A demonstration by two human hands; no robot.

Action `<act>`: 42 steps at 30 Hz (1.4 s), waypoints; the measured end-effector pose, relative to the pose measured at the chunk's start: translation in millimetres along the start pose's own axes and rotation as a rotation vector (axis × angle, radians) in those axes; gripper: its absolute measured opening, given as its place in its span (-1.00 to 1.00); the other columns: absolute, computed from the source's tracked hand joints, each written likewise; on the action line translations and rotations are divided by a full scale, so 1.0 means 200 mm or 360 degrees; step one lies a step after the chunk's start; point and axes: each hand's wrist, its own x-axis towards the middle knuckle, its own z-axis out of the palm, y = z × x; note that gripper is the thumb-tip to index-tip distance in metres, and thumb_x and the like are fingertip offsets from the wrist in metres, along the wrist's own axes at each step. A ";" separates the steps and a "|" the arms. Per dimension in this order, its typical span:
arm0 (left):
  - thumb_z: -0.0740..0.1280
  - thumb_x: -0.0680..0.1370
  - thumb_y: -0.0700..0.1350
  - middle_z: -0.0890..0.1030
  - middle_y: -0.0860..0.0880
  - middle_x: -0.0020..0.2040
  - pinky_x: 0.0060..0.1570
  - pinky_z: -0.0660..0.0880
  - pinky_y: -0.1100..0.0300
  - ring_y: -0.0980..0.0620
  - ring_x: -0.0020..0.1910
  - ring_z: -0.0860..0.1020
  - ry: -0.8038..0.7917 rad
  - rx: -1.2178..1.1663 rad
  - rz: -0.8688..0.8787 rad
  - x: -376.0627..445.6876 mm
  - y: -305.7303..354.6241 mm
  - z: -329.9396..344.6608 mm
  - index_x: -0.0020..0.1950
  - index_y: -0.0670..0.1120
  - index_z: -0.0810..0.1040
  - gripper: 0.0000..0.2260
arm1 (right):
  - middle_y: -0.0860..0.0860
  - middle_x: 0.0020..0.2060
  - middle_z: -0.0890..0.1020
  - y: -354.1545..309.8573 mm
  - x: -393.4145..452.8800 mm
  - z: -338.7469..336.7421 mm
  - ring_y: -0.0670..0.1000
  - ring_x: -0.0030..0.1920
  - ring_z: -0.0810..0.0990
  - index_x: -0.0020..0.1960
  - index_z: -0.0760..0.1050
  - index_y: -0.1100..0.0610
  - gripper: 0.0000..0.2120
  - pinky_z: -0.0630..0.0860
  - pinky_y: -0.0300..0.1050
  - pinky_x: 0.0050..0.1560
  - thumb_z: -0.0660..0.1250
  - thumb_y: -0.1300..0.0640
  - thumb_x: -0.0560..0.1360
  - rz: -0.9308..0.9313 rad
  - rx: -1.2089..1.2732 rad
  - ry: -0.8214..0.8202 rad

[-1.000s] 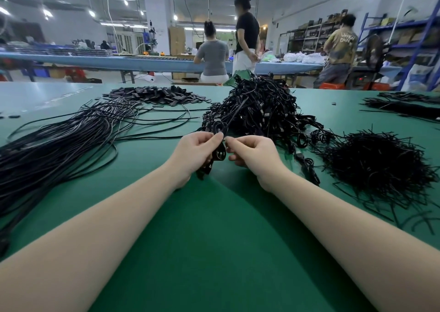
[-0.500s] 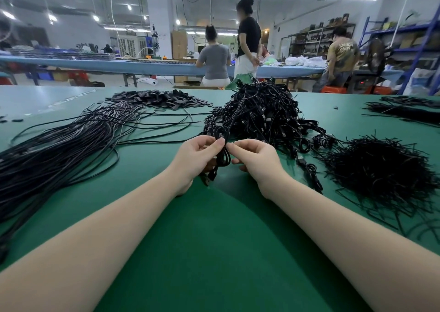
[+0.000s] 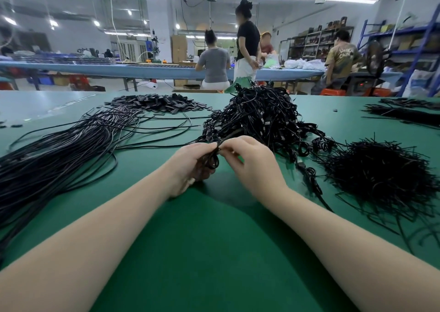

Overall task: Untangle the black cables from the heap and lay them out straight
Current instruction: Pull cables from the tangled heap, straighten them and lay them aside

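A tall heap of tangled black cables stands on the green table just beyond my hands. My left hand grips a small coiled black cable pulled from the heap's near edge. My right hand pinches the top of that same coil with thumb and forefinger, its other fingers curled. Both hands meet right in front of the heap. To the left, a long bundle of straightened black cables lies fanned across the table.
A bristly pile of short black ties sits at the right. Flat black pieces are heaped at the back left, more black strands at the far right. Several people work at a blue table behind.
My hands have closed in together on the coil and lowered it slightly toward the table. The right thumb and forefinger now pinch its top.
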 end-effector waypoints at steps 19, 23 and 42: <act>0.32 0.58 -0.07 0.49 0.02 -0.36 -0.43 0.35 0.34 0.12 -0.42 0.42 0.0069 0.0182 0.0236 -0.05 -0.02 0.03 -0.13 -0.08 0.60 -0.86 | 0.00 -0.40 0.59 -0.04 -0.01 -0.01 -0.06 -0.33 0.51 -0.26 0.61 0.19 -0.79 0.44 -0.16 -0.27 0.41 0.09 0.49 0.0521 0.0417 -0.0031; 0.36 0.47 -0.05 0.54 0.01 -0.37 -0.41 0.42 0.28 0.11 -0.41 0.48 -0.0243 -0.0016 0.0018 -0.08 0.03 -0.01 -0.19 -0.04 0.65 -0.88 | 0.09 -0.35 0.57 -0.05 -0.02 -0.06 0.15 -0.32 0.54 -0.26 0.56 0.28 -0.75 0.49 -0.04 -0.33 0.34 0.14 0.51 -0.0175 -0.0136 -0.0018; 0.10 0.67 0.03 0.55 0.00 -0.33 -0.40 0.43 0.28 0.05 -0.43 0.54 0.0086 0.0300 0.0207 -0.01 -0.05 0.04 0.04 -0.10 0.60 -0.67 | 0.11 -0.06 0.59 0.18 1.07 -0.40 -0.02 -0.20 0.65 0.22 0.43 0.27 -0.55 0.53 -0.26 -0.34 0.29 -0.07 0.54 0.1352 0.0254 -0.0029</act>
